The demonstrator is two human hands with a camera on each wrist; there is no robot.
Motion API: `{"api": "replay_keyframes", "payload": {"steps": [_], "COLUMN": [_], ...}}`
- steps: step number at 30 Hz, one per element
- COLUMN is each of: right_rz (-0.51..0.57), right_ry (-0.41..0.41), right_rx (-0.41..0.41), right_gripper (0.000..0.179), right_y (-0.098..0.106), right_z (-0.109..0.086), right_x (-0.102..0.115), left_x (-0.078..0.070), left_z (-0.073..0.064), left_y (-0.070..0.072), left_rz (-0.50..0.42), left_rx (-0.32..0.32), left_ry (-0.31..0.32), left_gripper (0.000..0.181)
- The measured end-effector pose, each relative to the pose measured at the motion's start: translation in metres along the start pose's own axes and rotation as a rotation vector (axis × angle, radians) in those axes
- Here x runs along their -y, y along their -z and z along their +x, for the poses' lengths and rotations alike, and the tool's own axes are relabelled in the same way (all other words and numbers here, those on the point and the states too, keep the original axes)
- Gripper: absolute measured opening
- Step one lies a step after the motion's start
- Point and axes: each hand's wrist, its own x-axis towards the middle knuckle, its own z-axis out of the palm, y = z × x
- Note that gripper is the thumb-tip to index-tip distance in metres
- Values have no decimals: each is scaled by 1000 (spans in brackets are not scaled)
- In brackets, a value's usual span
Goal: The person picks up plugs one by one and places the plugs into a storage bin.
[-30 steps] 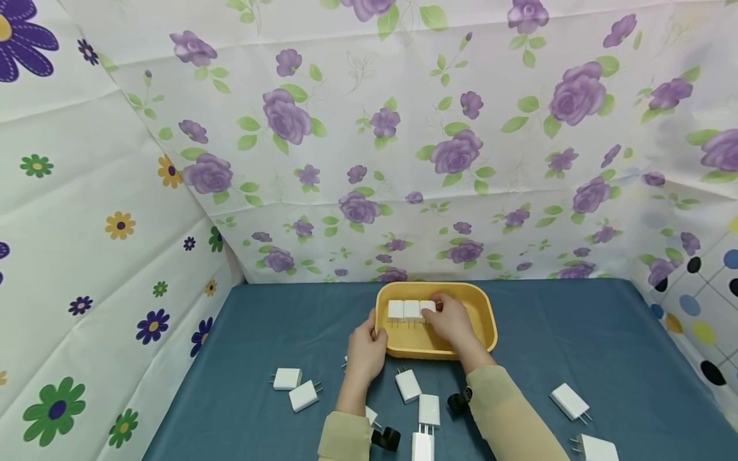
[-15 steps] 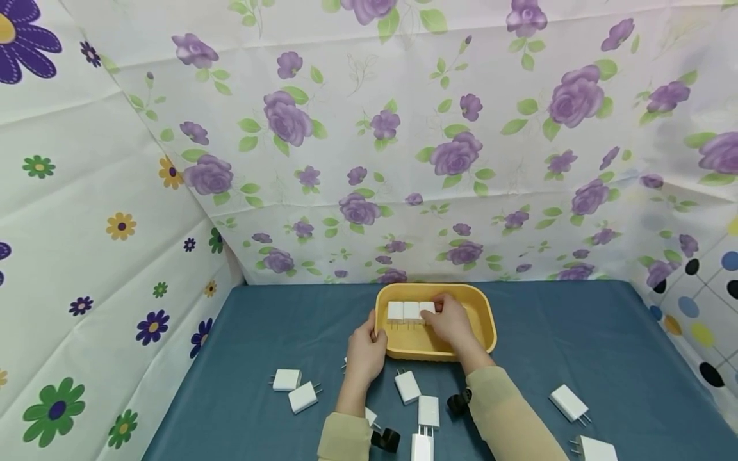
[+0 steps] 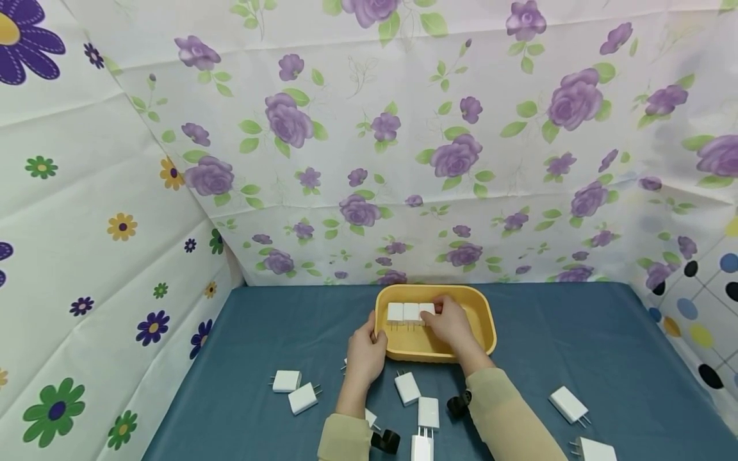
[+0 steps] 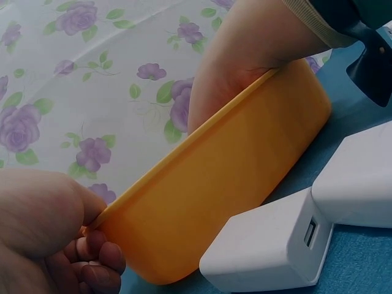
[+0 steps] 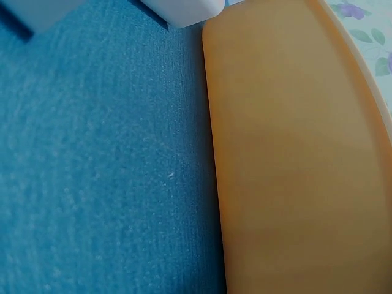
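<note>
A yellow plastic tray [image 3: 434,353] stands at the back middle of the table. Three white charger plugs [image 3: 395,312] lie side by side in its left half, prongs toward the front. My left hand [image 3: 366,352] pinches the tray's left rim; in the left wrist view the left hand [image 4: 55,233] has its thumb over the rim and fingers curled below. Inside the tray, my right hand [image 3: 452,323] holds the rightmost charger plug [image 3: 426,311] between thumb and fingers. The right wrist view shows only the tray's outer wall [image 5: 294,147], and the right hand is out of it.
More white charger plugs lie about the blue tablecloth [image 3: 496,416]: a pair [image 3: 286,381] at left, several in front of the tray, such as one charger plug [image 3: 407,388], and two [image 3: 569,404] at right. A flowered cloth [image 3: 357,160] hangs behind.
Both hands keep their places at the tray and the charger plugs stay put. Only the head view has shifted very slightly.
</note>
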Motion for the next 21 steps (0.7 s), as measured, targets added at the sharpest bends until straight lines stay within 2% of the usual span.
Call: {"api": "replay_keyframes", "payload": {"steps": [9, 21], "right_rz": [-3, 12], "right_ry": [19, -1], "right_rx": [2, 10], "right_gripper": [49, 51], "right_y": [2, 1], "right_z": [-2, -1], "right_x": [2, 1], "left_x": [0, 1], "left_z": [0, 0], "left_y": [0, 0], "left_rz": [11, 4], "left_rx": [-6, 2], "left_ry": [0, -10], "left_gripper": [54, 54]}}
